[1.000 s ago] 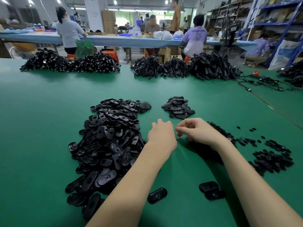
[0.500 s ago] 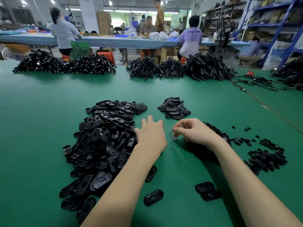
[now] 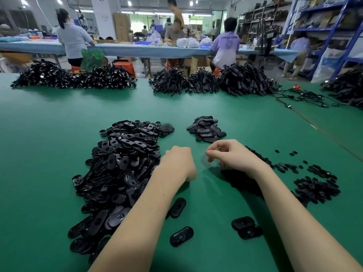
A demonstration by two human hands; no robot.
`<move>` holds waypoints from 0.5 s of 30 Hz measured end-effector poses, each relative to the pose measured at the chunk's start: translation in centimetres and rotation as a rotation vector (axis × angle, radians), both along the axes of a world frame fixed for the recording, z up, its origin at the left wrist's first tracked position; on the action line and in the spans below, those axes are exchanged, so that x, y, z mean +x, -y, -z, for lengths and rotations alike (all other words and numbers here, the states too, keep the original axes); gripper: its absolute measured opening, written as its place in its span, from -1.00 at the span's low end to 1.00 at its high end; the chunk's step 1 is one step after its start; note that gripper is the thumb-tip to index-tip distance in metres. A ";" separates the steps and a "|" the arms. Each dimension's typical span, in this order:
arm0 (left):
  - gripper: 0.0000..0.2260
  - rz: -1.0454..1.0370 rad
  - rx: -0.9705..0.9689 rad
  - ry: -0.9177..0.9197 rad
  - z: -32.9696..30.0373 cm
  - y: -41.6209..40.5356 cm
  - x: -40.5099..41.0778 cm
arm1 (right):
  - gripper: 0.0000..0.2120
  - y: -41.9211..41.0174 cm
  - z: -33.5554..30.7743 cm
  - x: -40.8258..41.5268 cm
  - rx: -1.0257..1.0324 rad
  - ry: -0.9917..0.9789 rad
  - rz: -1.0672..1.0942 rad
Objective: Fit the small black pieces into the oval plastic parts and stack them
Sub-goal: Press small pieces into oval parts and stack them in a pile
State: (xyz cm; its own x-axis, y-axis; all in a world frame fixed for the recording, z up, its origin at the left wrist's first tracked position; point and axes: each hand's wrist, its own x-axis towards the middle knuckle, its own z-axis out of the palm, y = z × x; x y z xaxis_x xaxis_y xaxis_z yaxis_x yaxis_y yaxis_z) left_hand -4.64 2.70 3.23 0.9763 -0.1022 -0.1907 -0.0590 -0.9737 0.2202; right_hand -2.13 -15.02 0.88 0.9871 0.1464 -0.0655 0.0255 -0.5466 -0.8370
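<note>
Oval plastic parts (image 3: 121,165) were heaped in a large black pile at centre left of the green table (image 3: 49,138), with a smaller stack (image 3: 206,128) above centre and loose ones (image 3: 181,236) toward the bottom. Small black pieces (image 3: 316,188) were scattered and piled at the right. The left hand (image 3: 177,163) was seen at centre with fingers curled under beside the large pile, whether anything was held could not be told; the right hand (image 3: 232,155) was curled just right of it, fingertips pinched together, though any object between them was too blurred to make out.
</note>
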 end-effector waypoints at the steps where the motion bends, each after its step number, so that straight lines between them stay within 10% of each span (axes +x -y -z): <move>1: -0.71 0.001 -0.024 0.004 0.1 0.0 0.0 | -0.91 0.0 0.0 0.0 0.001 -0.001 0.001; 15: -0.75 -0.106 -0.596 0.165 1.5 -0.4 2.0 | -0.89 2.6 -1.9 0.0 -0.223 -0.006 -0.038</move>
State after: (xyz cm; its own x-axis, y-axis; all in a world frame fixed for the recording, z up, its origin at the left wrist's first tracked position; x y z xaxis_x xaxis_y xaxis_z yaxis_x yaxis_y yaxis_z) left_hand -2.69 3.06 1.77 0.9987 -0.0454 0.0228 -0.0478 -0.6889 0.7233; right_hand -2.15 -17.63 2.77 0.9806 0.1648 -0.1063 0.0450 -0.7168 -0.6959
